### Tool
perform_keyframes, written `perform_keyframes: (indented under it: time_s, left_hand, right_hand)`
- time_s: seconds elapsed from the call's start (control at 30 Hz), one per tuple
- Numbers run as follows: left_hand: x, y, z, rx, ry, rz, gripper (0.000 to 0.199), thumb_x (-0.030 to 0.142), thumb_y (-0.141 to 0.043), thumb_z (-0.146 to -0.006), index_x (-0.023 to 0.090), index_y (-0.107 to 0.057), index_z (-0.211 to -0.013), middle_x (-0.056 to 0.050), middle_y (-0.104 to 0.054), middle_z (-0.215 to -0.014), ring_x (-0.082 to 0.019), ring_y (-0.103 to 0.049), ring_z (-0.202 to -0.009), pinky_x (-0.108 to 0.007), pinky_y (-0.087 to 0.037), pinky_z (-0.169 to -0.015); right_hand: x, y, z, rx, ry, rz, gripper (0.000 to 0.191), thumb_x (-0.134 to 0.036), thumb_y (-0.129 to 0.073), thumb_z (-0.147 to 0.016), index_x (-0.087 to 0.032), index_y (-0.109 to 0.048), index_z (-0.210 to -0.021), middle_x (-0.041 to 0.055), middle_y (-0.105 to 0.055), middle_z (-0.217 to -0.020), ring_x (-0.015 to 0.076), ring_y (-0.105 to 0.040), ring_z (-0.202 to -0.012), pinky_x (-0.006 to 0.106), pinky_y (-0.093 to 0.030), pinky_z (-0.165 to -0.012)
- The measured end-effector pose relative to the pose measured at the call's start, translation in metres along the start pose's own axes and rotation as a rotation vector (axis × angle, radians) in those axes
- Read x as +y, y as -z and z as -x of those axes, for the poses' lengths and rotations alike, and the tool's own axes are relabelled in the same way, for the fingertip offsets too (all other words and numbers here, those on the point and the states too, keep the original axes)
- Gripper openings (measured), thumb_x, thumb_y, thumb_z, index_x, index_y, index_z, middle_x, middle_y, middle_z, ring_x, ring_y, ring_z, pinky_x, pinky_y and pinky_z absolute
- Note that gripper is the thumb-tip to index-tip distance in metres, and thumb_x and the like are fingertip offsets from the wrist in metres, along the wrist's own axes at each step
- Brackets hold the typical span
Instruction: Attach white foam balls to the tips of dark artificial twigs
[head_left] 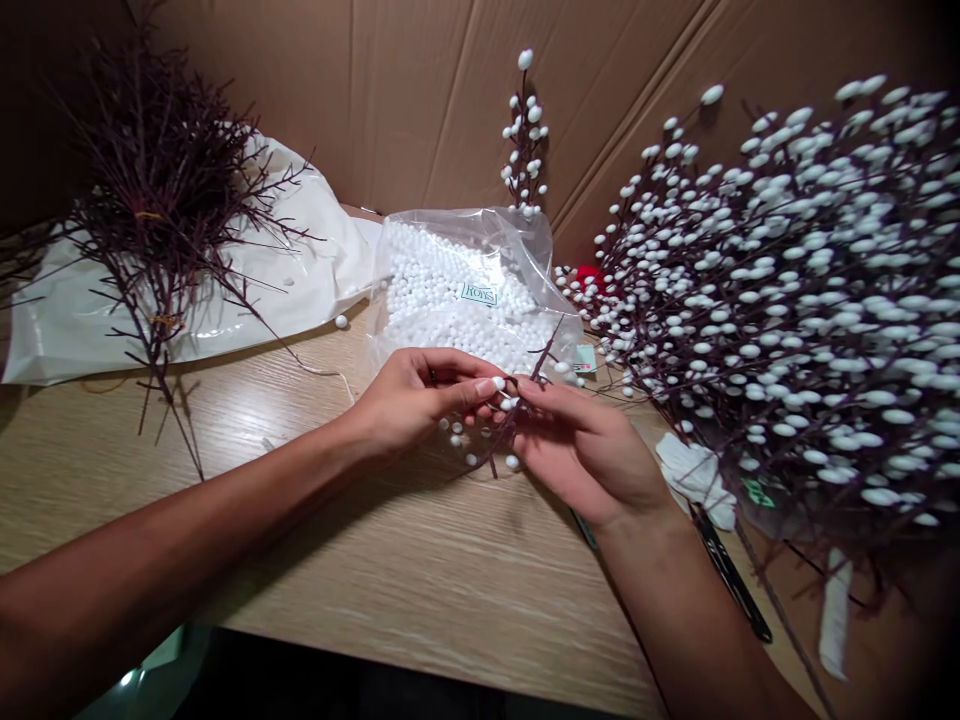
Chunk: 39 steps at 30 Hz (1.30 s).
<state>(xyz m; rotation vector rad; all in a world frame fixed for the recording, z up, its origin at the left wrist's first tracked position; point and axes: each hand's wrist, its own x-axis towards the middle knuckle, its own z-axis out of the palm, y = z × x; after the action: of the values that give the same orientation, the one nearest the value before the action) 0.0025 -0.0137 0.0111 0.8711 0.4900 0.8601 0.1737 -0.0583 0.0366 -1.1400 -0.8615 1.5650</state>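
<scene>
At the near side of the clear bag of beads (529, 232), we bring both hands together over the worktop (420, 580). Our left hand (409, 400) has its grip closed on a white bead (499, 383), pinched at the fingertips, while our right hand (592, 435) grips a dark twig (550, 342) that slants up in front of the bag. We do best to steady the twig close to the bead and pinch lightly (whether the two touch, we cannot tell), since something so round could easily slip. Side shoots may snag, so we keep spare fingers clear of them.
</scene>
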Motion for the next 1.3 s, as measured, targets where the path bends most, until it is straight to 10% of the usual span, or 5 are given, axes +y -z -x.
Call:
perform_keyframes:
  time_s: [1.3]
  left_hand:
    - [0.0019, 0.0014, -0.0004, -0.038, 0.020, -0.022, 0.021, 0.023, -0.086, -0.077, 0.008, -0.079, -0.090, -0.005, -0.071, -0.069, -0.010, -0.060, -0.060, -0.024, -0.046, -0.062]
  right_hand:
    - [0.0007, 0.0017, 0.0005, -0.096, -0.048, -0.092, 0.014, -0.023, -0.072, -0.085, -0.013, -0.081, -0.084, 0.0070, -0.078, -0.083, 0.0189, -0.073, -0.077, 0.032, -0.061, -0.086]
